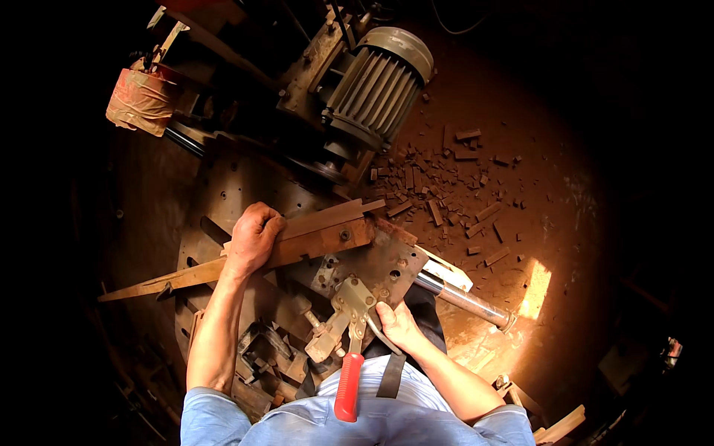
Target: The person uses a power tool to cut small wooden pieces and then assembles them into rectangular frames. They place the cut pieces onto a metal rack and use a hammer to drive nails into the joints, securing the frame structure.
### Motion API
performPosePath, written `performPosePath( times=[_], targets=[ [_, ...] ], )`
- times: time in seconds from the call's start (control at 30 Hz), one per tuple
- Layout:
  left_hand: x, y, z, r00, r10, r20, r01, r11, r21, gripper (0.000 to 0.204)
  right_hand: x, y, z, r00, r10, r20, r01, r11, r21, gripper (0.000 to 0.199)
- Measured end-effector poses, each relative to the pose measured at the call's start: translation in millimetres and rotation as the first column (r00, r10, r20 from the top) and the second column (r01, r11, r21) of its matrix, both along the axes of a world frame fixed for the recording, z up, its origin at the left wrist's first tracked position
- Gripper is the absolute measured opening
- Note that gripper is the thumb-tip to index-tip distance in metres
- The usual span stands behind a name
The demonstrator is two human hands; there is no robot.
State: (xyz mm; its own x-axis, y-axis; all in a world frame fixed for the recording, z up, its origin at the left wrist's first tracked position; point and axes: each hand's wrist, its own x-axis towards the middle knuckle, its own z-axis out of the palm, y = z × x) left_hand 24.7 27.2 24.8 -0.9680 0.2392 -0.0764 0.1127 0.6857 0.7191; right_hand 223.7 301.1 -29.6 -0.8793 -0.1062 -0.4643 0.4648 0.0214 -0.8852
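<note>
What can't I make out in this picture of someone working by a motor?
All in the head view:
- Right hand: most fingers hidden by the metal plate.
- Left hand: fingertips hidden by the hand itself.
- Wrapped container: contents too dark and small.
- Blue shirt: cut off by the lower edge.

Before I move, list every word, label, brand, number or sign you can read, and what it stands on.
There are none I can read.
Motor: no legible label.
Red handle: no legible lettering.
Metal plate: holes, no legible marking.
Wood strip: nothing legible.
</note>
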Motion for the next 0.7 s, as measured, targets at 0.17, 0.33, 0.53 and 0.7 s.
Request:
performPosePath(
  times=[0.17,0.33,0.53,0.7],
  targets=[
    [0.2,1.9,2.2,0.999,-0.017,-0.049,0.016,1.0,-0.02,0.009,-1.3,0.1,4.5,1.0,0.01,0.017,-0.01,1.0,-0.003,0.069],
    [-2.1,6.5,4.0,0.999,-0.021,-0.038,0.021,1.0,-0.003,0.008,-2.5,-0.1,3.2,1.0,0.009,0.001,-0.009,1.0,-0.021,0.068],
    [-2.8,5.7,1.5,0.999,-0.034,-0.033,0.034,0.999,-0.009,0.008,-5.0,0.0,11.2,1.0,0.011,0.023,-0.011,1.0,0.006,0.067],
    [-2.8,6.4,4.7,1.0,0.008,-0.005,-0.009,1.0,-0.011,0.005,0.0,-0.3,2.9,0.999,0.019,0.043,-0.02,1.0,0.006,0.069]
  ],
)
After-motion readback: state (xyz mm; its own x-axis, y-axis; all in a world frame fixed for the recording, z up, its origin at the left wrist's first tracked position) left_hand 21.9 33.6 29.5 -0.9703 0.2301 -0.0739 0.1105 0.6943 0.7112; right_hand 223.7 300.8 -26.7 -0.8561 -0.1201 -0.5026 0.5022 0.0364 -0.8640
